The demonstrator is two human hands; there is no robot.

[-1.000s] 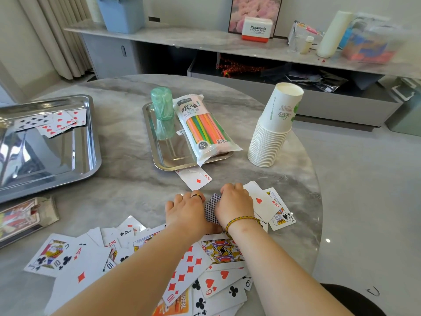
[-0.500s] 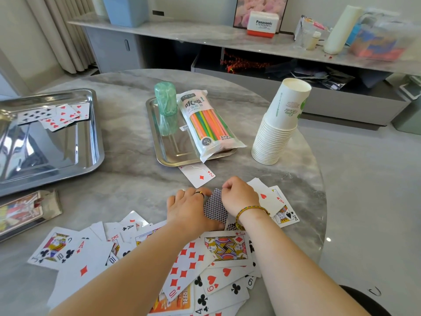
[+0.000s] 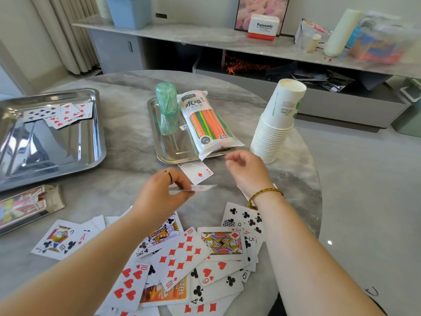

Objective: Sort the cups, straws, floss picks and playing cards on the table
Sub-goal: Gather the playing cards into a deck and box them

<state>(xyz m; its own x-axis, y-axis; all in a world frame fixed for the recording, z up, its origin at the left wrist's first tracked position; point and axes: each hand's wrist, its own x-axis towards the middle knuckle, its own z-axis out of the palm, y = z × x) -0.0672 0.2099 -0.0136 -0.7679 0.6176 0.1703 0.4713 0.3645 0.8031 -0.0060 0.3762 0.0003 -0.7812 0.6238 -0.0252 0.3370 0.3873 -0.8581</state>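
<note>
Loose playing cards [image 3: 182, 254] lie spread face up on the near part of the round marble table [image 3: 127, 156]. My left hand [image 3: 164, 192] holds a few cards [image 3: 200, 188] flat above the table. My right hand [image 3: 248, 169] hovers with curled fingers and nothing in it, just beyond a two of diamonds [image 3: 197, 171]. A small steel tray [image 3: 159, 151] holds the green floss pick jar [image 3: 166, 103] and the bag of coloured straws [image 3: 207, 122]. A stack of paper cups [image 3: 275, 124] stands to the right. A large steel tray [image 3: 86, 160] on the left holds several cards [image 3: 61, 114].
A card box [image 3: 27, 206] lies at the left table edge below the large tray. Behind the table runs a long low cabinet [image 3: 205, 39] with a white box, a blue bin and clutter. The table's right edge drops off to the floor.
Both hands were pressed together squaring a card stack on the table. Now they have lifted and parted; the left hand carries the cards, the right hand has let go and moved right.
</note>
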